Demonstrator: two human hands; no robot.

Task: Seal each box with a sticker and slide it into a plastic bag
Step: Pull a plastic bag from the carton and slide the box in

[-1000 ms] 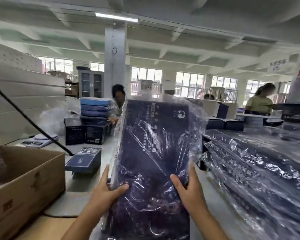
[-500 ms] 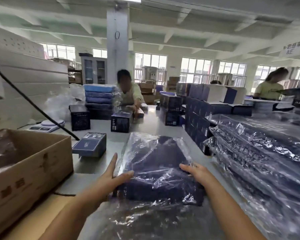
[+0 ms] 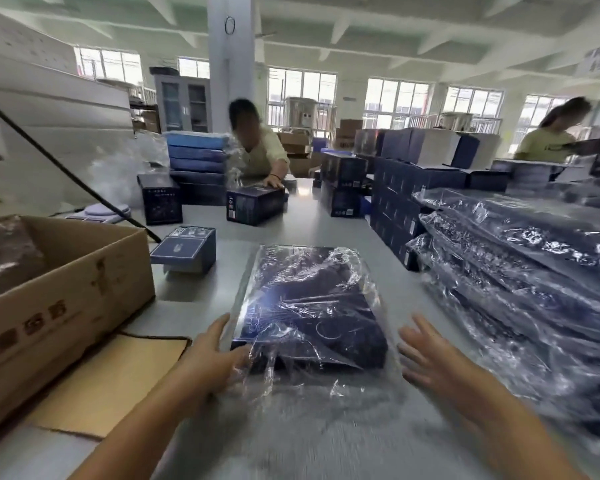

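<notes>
The dark box [image 3: 309, 306] lies flat on the grey table [image 3: 309, 216], to the right of the cardboard carton [image 3: 66, 299]. Its long axis runs straight away from me. The end with the ring mark points at me, the other end toward the far side of the table. The plastic bag [image 3: 326, 386] covers the whole box, and its loose, crinkled mouth trails off the near end toward me.

My left hand [image 3: 215, 355] rests against the box's near left corner, fingers fairly straight along the side and thumb on the plastic. My right hand [image 3: 430, 358] is spread wide and holds nothing, just off the box's right side and blurred.

A stack of bagged boxes [image 3: 516, 271] sits farther right of the carton, past my box.
</notes>
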